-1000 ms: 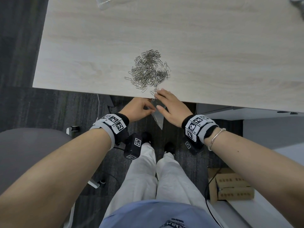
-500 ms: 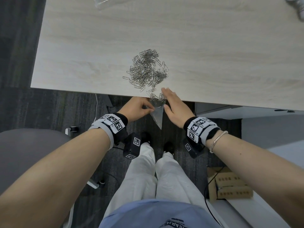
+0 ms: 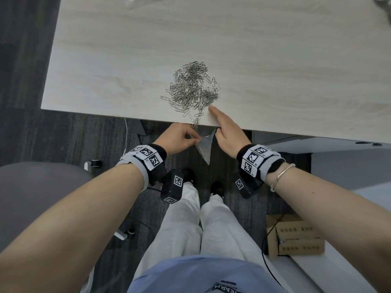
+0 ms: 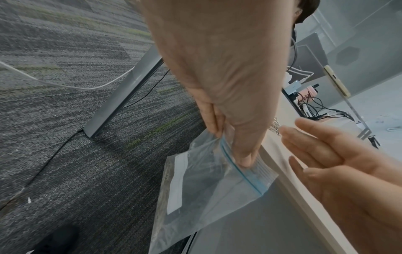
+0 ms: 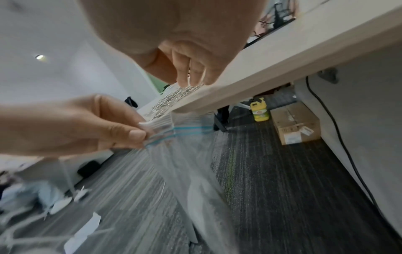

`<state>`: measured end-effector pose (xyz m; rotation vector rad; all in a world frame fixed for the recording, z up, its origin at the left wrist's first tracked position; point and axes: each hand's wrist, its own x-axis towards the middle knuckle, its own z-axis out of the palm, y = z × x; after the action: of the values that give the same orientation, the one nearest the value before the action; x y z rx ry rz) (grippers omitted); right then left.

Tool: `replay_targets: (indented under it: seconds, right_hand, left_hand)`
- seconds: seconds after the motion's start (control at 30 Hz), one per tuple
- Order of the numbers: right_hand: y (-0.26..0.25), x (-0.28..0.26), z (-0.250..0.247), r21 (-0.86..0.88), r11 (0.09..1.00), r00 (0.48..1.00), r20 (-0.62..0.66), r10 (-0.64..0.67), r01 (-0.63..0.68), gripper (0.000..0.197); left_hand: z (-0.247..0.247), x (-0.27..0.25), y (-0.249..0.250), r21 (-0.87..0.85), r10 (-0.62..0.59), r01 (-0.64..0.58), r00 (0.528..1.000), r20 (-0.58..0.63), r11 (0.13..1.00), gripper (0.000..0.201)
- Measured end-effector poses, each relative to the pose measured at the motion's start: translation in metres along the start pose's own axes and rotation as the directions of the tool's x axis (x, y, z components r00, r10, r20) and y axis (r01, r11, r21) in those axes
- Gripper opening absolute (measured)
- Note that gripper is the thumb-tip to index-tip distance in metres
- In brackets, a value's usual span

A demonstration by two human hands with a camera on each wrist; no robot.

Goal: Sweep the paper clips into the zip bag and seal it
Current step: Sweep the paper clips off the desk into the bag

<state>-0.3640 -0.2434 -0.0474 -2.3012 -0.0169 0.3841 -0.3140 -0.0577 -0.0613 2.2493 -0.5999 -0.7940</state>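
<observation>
Head view: sweep step, w/ silver wire paper clips (image 3: 193,92) just beyond your right hand (image 3: 226,132).
Left hand (image 3: 179,138) pinches clear blue-striped zip bag (image 3: 204,144); right fingers straight; next, rake clips off the edge.

Silver paper clips (image 3: 193,93) lie heaped near my desk's front edge; the clear, blue-striped zip bag (image 4: 208,185) hangs below it.

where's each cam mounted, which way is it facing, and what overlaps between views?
Head: on the head, facing down at paper clips on table; both forearms, legs show.
Left wrist: along left hand, toward the floor; its fingers pinch zip bag.
Right wrist: along right hand, under the table edge.
Shared: the bag and both hands appear in all three.
</observation>
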Motion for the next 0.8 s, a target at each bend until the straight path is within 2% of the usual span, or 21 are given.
replay_targets:
  seconds: [0.13, 0.33, 0.43, 0.63, 0.7, 0.8]
  right_hand:
    - [-0.013, 0.016, 0.001, -0.178, 0.975, 0.981, 0.167, -0.103, 0.133, 0.072]
    - [-0.011, 0.027, 0.007, -0.298, 0.933, 0.952, 0.284, -0.112, 0.199, 0.073]
    - [-0.003, 0.011, 0.002, -0.261, 0.952, 0.96, 0.265, -0.088, 0.159, 0.07]
    - [0.002, -0.005, 0.005, -0.158, 0.972, 0.948, 0.293, -0.12, 0.172, 0.069]
    - [0.001, -0.005, 0.001, -0.139, 0.974, 0.965, 0.221, -0.145, 0.178, 0.068]
    - [0.003, 0.008, -0.01, -0.103, 0.989, 0.992, 0.067, -0.105, 0.111, 0.07]
  left_hand:
    - [-0.001, 0.0, -0.002, -0.018, -0.007, 0.007, 1.0, 0.013, 1.0, 0.012]
    - [0.001, 0.0, -0.002, -0.02, -0.016, 0.016, 1.0, 0.011, 1.0, 0.012]
    - [0.002, 0.001, -0.003, -0.018, -0.022, 0.022, 1.0, 0.003, 1.0, 0.013]
    - [0.002, 0.002, -0.004, 0.009, -0.018, 0.017, 1.0, 0.017, 1.0, 0.013]
    - [0.001, 0.001, -0.003, 0.009, -0.011, 0.01, 1.0, 0.021, 1.0, 0.013]
    - [0.0, 0.002, -0.003, 0.011, -0.009, 0.009, 1.0, 0.022, 1.0, 0.014]
